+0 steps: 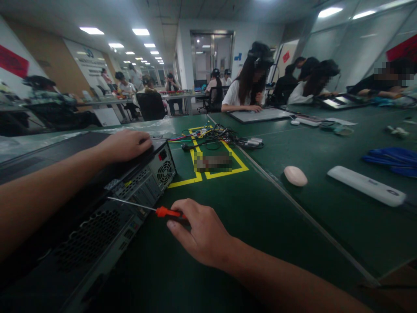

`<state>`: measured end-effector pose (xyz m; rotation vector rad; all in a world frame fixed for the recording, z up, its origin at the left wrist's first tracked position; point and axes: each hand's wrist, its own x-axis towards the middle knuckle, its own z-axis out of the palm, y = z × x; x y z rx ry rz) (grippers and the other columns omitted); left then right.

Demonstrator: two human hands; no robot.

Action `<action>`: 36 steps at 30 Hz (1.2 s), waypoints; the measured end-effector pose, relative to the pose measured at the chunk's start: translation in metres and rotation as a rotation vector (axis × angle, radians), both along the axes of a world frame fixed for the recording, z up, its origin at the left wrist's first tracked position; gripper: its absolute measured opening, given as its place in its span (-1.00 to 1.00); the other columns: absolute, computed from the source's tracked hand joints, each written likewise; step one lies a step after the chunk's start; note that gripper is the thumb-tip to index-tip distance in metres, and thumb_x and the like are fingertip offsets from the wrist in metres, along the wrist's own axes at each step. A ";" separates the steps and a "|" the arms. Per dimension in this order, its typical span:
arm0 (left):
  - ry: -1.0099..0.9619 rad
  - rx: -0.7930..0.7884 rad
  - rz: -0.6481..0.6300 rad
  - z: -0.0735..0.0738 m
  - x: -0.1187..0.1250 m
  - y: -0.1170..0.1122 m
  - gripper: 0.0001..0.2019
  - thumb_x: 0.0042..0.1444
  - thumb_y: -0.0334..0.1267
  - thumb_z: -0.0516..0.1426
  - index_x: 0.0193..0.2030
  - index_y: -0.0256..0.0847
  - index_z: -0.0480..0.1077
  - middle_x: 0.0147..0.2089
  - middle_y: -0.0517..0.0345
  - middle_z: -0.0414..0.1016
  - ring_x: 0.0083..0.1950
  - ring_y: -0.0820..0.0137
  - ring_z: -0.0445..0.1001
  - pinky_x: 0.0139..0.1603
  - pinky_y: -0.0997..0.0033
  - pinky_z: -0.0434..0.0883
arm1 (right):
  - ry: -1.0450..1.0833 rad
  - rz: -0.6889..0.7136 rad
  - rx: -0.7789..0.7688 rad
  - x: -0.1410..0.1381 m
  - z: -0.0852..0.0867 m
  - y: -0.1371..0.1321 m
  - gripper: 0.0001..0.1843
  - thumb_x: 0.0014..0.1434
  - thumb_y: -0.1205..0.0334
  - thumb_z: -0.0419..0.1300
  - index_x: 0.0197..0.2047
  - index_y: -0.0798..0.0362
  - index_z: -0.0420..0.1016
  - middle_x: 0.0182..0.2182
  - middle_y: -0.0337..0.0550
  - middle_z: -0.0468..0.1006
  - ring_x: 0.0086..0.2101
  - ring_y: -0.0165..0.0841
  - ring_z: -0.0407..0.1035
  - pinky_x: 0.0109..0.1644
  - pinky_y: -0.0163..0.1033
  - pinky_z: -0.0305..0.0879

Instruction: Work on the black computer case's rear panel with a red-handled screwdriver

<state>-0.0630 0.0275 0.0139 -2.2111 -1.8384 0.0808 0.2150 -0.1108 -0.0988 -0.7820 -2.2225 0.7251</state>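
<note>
Evidently the computer case [104, 230] lies on its side at the near left of the green table [260, 243], so its back panel, with the fan and vents, faces right, within easy reach of the screwdriver [167, 212]. The left hand [125, 144] rests palm down on top of the case near the far back edge, fingers loosely bent and gripping nothing; its weight probably helps keep the case steady. The right hand [203, 230] closes around the orange handle, thumb opposite fingers, which leaves the long shaft free to point left toward the panel. Whether the tip touches metal is hard to tell in this dim, slightly blurred view.

Beyond the case, a bunch of cables [224, 132] lies in a heap partly over the yellow tape [224, 173], perhaps kept aside to leave working room. Farther right, well apart from the hands, lie a pale mouse [296, 176] and a white power strip [366, 186].
</note>
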 end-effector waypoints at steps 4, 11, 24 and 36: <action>0.013 0.016 -0.012 0.000 0.000 0.000 -0.54 0.35 0.01 -0.16 -0.22 -0.17 0.48 -0.28 -0.10 0.53 -0.27 0.18 0.47 -0.21 0.19 0.28 | 0.007 -0.020 0.021 0.000 -0.001 0.001 -0.76 0.43 0.07 0.15 0.06 0.00 0.46 -0.19 -0.14 0.56 -0.24 -0.29 0.44 -0.17 -0.18 0.33; 0.011 0.008 -0.009 0.001 0.000 0.000 -0.57 0.35 0.02 -0.15 -0.24 -0.17 0.43 -0.30 -0.07 0.52 -0.29 0.19 0.45 -0.24 0.22 0.27 | 0.032 -0.026 -0.015 -0.001 -0.002 0.001 -0.73 0.48 0.07 0.09 0.10 0.00 0.47 -0.12 -0.12 0.58 -0.19 -0.27 0.48 -0.13 -0.17 0.35; 0.027 0.012 -0.002 0.000 -0.001 0.000 -0.54 0.36 0.00 -0.17 -0.18 -0.19 0.47 -0.24 -0.14 0.56 -0.22 0.13 0.51 -0.20 0.18 0.29 | -0.032 -0.003 -0.051 -0.002 0.000 0.002 -0.76 0.38 0.26 0.15 0.11 -0.03 0.36 -0.16 -0.16 0.58 -0.25 -0.28 0.49 -0.17 -0.17 0.39; 0.046 0.007 0.011 -0.001 -0.004 0.004 -0.53 0.33 0.03 -0.16 -0.18 -0.21 0.46 -0.24 -0.11 0.52 -0.23 0.15 0.47 -0.18 0.19 0.29 | -0.021 0.012 -0.022 -0.001 -0.002 0.003 -0.76 0.41 0.23 0.16 0.12 -0.03 0.35 -0.10 -0.14 0.58 -0.21 -0.27 0.49 -0.13 -0.15 0.40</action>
